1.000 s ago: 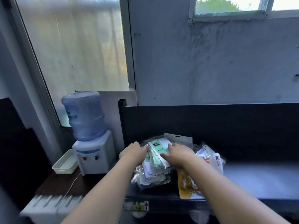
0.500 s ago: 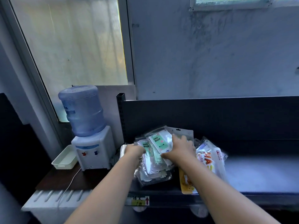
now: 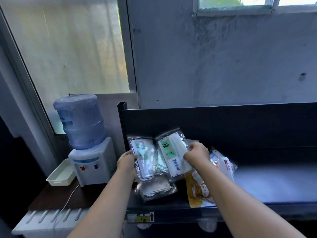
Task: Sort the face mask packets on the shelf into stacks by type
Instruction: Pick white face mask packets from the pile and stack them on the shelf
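A heap of face mask packets lies at the left end of a dark shelf (image 3: pixel 274 184). My left hand (image 3: pixel 126 163) grips a clear packet with a green label (image 3: pixel 143 158), tilted up at the heap's left. My right hand (image 3: pixel 195 154) pinches the right edge of a clear packet marked FACE MASK (image 3: pixel 171 152), lifted off the heap. Under them lies a clear packet of white masks (image 3: pixel 156 188). A yellow packet (image 3: pixel 197 191) lies by my right forearm, and a white packet with red print (image 3: pixel 224 164) sits behind it.
The shelf's dark back panel (image 3: pixel 240 124) rises behind the heap, and a price label (image 3: pixel 140 217) hangs on the front edge. A water dispenser (image 3: pixel 87 143) and a cream tray (image 3: pixel 60 173) stand on a low table at the left.
Both hands were pressed onto the heap together. Now they have drawn apart, the left lifting one green-label packet leftward and the right raising the FACE MASK packet.
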A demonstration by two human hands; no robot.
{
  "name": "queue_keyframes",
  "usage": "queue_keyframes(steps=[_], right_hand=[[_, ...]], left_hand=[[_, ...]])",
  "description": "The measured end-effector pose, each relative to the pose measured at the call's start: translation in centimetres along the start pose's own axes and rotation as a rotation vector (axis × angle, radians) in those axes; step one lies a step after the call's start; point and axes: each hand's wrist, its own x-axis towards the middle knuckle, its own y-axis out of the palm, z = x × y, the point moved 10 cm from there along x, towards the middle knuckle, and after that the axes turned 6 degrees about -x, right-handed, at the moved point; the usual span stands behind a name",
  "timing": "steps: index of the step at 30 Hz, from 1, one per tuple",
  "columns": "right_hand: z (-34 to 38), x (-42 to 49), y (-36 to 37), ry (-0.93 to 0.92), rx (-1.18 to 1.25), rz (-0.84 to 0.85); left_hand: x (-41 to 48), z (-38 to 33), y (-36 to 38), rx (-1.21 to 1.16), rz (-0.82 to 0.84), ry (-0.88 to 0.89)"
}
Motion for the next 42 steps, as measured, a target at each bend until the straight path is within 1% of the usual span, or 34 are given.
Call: queue_keyframes(steps=[3,9,13,18,22,25,28,33,38,42], right_hand=[[-0.3,-0.2,0.0,-0.013,0.149,0.004],[-2.3,0.2,-0.6,0.072,0.526,0.013],[-3.5,0.2,-1.1,0.113,0.662,-0.007],[-3.9,-0.7,-1.7,0.128,0.782,-0.039],[-4.3,-1.6,-2.7,0.126,0.841,-0.096],[-5.3,-2.3,-3.8,0.111,0.821,-0.138],[-7.0,-2.8,-5.4,0.087,0.735,-0.197],[-11.1,-3.0,-8.2,0.085,0.784,-0.244],[-17.5,-1.4,-12.0,0.093,0.834,-0.236],[-25.2,0.3,-16.7,0.111,0.835,-0.222]], left_hand=[[-0.1,-0.8,-0.9,-0.086,-0.01,0.017],[-0.3,-3.3,-3.2,-0.227,-0.012,0.079],[-0.1,-4.7,-3.8,-0.273,0.027,0.113],[-1.3,-4.2,-2.8,-0.232,0.102,0.085],[-2.9,-2.9,-0.8,-0.204,0.184,0.023],[-4.4,-1.5,0.6,-0.203,0.241,-0.035],[-6.1,-0.3,2.9,-0.203,0.312,-0.035],[-8.9,1.8,7.1,-0.142,0.347,-0.018],[-12.7,5.1,13.3,-0.101,0.379,-0.006],[-15.0,9.0,20.1,-0.17,0.408,-0.013]])
